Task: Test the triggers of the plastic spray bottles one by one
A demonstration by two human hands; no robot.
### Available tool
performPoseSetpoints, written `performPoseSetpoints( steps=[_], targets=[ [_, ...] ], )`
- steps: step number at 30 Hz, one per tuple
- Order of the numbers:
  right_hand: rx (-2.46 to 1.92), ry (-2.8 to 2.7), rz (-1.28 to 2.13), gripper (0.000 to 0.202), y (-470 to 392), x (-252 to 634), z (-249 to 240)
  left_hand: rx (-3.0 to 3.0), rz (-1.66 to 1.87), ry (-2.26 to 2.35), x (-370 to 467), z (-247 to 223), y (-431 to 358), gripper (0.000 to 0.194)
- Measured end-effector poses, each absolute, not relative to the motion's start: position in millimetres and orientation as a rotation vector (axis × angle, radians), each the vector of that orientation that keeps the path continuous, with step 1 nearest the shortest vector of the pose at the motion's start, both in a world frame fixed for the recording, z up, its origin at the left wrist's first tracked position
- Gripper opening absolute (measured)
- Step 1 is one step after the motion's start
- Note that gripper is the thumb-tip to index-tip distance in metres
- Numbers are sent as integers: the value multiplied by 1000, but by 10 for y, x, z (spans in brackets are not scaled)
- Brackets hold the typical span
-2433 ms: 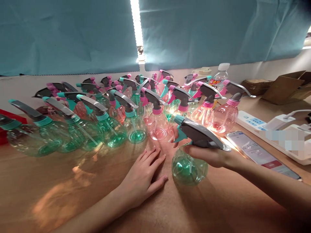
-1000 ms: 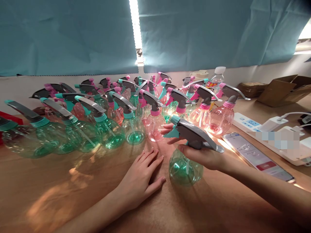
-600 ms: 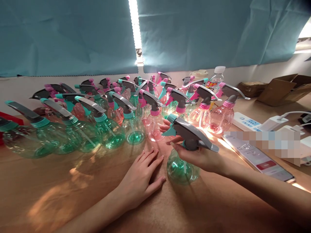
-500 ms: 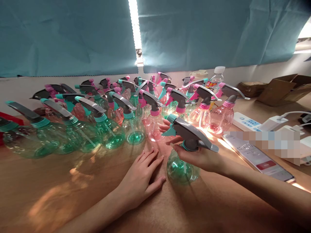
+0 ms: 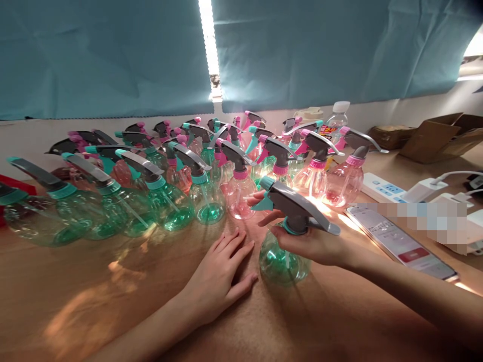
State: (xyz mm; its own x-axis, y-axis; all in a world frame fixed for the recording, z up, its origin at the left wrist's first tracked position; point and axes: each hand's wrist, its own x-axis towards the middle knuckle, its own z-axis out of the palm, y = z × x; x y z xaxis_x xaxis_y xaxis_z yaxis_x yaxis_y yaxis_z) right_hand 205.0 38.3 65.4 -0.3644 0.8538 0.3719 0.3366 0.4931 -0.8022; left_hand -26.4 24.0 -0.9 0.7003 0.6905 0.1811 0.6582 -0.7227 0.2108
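Green spray bottle (image 5: 285,264) gripped at the neck before crowded rows

A person's right hand (image 5: 311,244) closes around the neck of the upright bottle, right of centre on the near part of a wooden table (image 5: 124,306). Its thumb lies along the near side, below the teal collar, while other fingers reach past the far side, behind the teal trigger; how firmly they press, one cannot tell. The left hand (image 5: 224,266) rests palm down just left of the bottle, its fingers loosely spread on the wood and holding nothing.

Beyond the hands, more sprayers stand in close rows: teal-collared bottles (image 5: 173,213) fill the left of the front row, and pink-collared bottles (image 5: 345,183) its right. At right, a phone (image 5: 400,244) lies face up near a white power strip (image 5: 385,188), with an open cardboard box (image 5: 433,138) farther back. A clear bottle with a white cap (image 5: 337,119) stands behind the sprayers. Blue cloth (image 5: 113,55) hangs along the far side, split by a bright strip light (image 5: 209,45).
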Motion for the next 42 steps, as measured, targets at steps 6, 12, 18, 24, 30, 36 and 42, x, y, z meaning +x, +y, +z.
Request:
performPoseSetpoints(
  steps=[6,12,18,24,30,36,42],
  targets=[
    [-953,-1970,859,47,382,2019,785,2794,360,1099,-254,12,242,56],
    [-1141,-1952,802,29,374,2059,736,2791,346,1100,-257,16,245,55],
    [-1085,-1940,806,19,368,2061,729,2779,369,1097,-262,0,247,54],
    [-1102,-1991,729,19,357,2054,838,2769,372,1100,-265,-15,242,55],
    [-897,-1936,894,40,392,2051,721,2762,401,1094,-263,-10,244,55],
    [-773,-1883,1033,48,390,2022,690,2770,329,1107,-241,42,239,53],
    [-760,-1874,1053,52,389,2009,691,2763,339,1108,-243,47,240,52]
  ],
)
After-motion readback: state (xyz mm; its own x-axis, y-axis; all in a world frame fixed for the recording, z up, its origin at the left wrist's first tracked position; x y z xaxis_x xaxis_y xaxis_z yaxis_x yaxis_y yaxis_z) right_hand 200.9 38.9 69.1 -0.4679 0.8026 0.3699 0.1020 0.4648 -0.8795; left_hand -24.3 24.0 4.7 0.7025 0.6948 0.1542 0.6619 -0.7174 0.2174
